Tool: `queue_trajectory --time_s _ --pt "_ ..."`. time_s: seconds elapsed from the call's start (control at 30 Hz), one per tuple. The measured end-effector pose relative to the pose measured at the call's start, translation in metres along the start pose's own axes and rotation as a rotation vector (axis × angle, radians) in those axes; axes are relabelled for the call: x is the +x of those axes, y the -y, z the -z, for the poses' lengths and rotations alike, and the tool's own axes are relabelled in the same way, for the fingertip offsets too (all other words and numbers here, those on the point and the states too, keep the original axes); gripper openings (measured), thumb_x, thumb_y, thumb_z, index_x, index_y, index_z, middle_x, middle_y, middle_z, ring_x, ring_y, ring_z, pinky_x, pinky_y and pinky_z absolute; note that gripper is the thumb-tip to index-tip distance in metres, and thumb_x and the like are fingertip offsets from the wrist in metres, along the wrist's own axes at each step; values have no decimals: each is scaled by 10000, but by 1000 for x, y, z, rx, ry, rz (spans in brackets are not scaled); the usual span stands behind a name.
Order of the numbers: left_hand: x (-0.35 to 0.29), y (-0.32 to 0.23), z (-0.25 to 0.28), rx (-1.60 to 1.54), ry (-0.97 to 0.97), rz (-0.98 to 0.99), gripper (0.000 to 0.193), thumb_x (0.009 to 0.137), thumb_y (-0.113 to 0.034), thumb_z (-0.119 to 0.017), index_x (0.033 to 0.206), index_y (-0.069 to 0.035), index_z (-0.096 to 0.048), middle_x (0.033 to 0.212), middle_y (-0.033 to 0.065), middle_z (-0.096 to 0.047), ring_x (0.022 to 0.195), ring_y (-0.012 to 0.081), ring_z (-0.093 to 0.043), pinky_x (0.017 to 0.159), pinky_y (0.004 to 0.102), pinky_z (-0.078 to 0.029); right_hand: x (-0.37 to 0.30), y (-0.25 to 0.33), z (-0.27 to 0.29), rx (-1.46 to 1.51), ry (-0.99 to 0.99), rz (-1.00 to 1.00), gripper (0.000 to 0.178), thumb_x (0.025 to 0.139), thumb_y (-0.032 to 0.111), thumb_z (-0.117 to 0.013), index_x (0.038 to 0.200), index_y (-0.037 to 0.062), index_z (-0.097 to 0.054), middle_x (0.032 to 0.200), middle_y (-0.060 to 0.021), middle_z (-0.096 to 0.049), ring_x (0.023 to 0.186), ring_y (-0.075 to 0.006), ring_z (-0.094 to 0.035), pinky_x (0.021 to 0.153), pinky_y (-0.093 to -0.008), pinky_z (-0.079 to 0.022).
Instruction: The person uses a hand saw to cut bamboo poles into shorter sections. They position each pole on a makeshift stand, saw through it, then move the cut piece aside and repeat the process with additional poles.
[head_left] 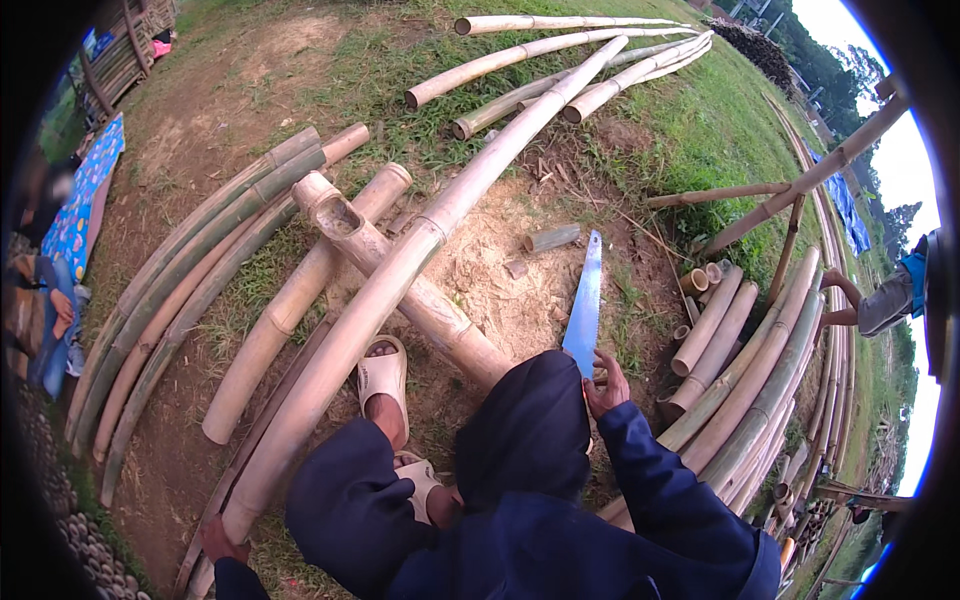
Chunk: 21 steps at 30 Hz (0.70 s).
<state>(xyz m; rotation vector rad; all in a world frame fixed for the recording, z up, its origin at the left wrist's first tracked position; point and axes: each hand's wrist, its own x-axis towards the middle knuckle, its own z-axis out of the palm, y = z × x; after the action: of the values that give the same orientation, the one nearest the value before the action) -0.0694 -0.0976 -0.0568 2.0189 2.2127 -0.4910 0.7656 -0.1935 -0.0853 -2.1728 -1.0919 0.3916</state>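
The largest item is the long bamboo pole (400, 270), which runs diagonally from the lower left corner up to the pile of poles at the top of the view; it rests across a shorter, thick bamboo trunk (400, 280) with a notched upper end. Further curved bamboo poles (180, 290) lie on the bare ground to the left, and a stack of cut bamboo lengths (745, 390) lies to the right, some with open ends facing up. The person crouches in dark blue clothing, one foot in a cream sandal (384, 375) placed just beside the long pole. The hand saw (585, 300) has a blue-grey blade pointing up and away from the person, over sawdust-covered ground (490, 260). The right hand (606, 388) grasps the saw at its handle end, fingers closed around it. The left hand (218, 540) is at the lower end of the long pole, touching it; its fingers curl over the pole. A small bamboo offcut (552, 238) lies near the saw tip.
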Motion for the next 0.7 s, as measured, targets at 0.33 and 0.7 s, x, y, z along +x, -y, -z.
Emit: queue_trajectory --time_s 0.33,0.7 --pt "57 26 42 27 -109 185 789 808 99 -616 1548 -82 -410 1553 228 -460 1458 411 -406 1218 489 -333 27 53 -25 109 37 -18 591 960 200 -714 1479 70 -464 1291 -210 -606 1068 -338 -699 915 -434 -561" --pt "178 -456 151 -218 -165 -480 1026 634 -519 -939 1370 54 -513 1206 223 -695 1183 352 -644 1056 443 -480 38 62 -56 -157 101 68 678 861 293 -774 1445 95 -492 1292 -157 -572 1162 -337 -591 990 -498 -467"
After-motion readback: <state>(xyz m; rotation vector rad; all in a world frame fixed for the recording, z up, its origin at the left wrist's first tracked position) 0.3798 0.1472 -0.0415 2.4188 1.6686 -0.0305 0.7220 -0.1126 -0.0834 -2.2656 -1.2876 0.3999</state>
